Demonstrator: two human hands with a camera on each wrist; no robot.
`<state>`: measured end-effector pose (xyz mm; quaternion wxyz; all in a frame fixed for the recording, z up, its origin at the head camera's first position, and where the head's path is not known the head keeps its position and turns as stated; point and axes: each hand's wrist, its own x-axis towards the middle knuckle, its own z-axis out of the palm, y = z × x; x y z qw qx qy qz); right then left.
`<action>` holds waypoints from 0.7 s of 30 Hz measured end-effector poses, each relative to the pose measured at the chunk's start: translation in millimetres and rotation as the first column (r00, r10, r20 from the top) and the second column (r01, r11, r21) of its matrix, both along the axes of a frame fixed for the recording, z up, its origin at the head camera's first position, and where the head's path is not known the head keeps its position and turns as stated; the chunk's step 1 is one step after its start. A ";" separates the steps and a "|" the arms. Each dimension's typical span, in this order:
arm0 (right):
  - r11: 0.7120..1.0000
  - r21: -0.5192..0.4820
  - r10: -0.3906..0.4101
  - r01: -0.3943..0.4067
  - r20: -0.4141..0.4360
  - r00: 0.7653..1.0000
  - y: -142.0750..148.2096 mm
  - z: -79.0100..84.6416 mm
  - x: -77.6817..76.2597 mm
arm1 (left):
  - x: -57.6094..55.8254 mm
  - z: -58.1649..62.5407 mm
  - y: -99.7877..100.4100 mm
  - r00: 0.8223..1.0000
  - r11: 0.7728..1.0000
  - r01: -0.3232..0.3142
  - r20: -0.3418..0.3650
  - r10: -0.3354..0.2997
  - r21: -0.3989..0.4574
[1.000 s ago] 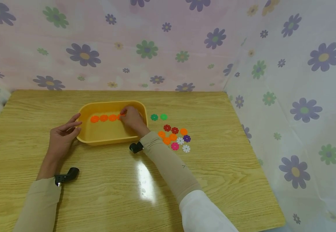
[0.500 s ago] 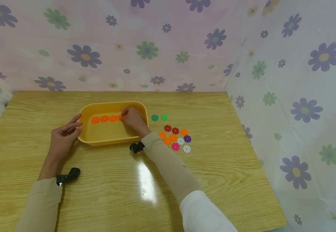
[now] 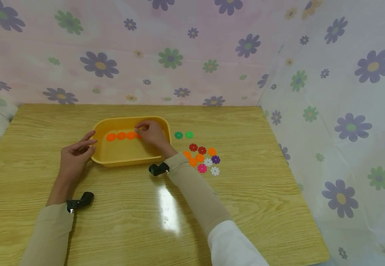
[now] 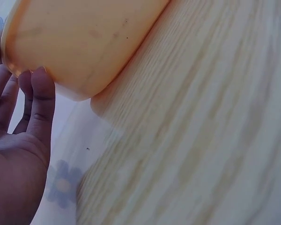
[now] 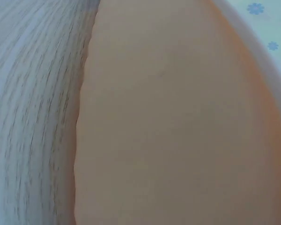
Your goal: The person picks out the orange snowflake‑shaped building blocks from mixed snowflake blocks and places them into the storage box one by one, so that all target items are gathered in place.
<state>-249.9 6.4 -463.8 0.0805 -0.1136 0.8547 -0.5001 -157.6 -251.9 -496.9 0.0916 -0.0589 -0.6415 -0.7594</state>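
Observation:
Inside the yellow tray, a row of orange flower-edged discs lies along the bottom. My right hand is over the tray's right part, thumb and forefinger just above the row's right end. It partly covers the last orange disc, and nothing shows between its fingertips. At the tray's left end, my left hand touches the wall with loosely bent fingers. The left wrist view shows those fingertips against the tray wall. The right wrist view is filled by the tray's outer side, without the hand.
Right of the tray lie two green discs. Nearer the right forearm is a loose group with dark red discs, orange ones, a purple disc, a pink disc and white discs. Flowered cloth hangs behind the table.
My right hand has lifted slightly and shifted left from the last orange disc, which stays in the row. The left hand keeps its place at the tray. The head view has drifted a little.

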 end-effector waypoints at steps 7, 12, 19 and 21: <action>0.975 -0.195 0.090 -0.103 -0.073 0.993 9.0 18.3 3.6 | -0.4 0.3 0.0 1.000 1.000 -0.014 0.016 0.015 -0.025; 0.957 -0.242 0.129 -0.158 -0.129 0.983 27.9 53.4 5.3 | -1.1 -0.9 -1.1 0.999 0.998 -0.024 0.020 0.025 -0.051; 0.940 -0.272 0.143 -0.205 -0.231 0.962 68.5 98.3 14.3 | -0.2 -0.1 0.1 1.000 1.000 -0.009 0.006 0.009 0.010; 0.948 -0.244 0.143 -0.206 -0.251 0.957 82.6 103.6 17.0 | 0.1 0.2 0.4 1.000 0.999 0.000 0.001 0.000 0.036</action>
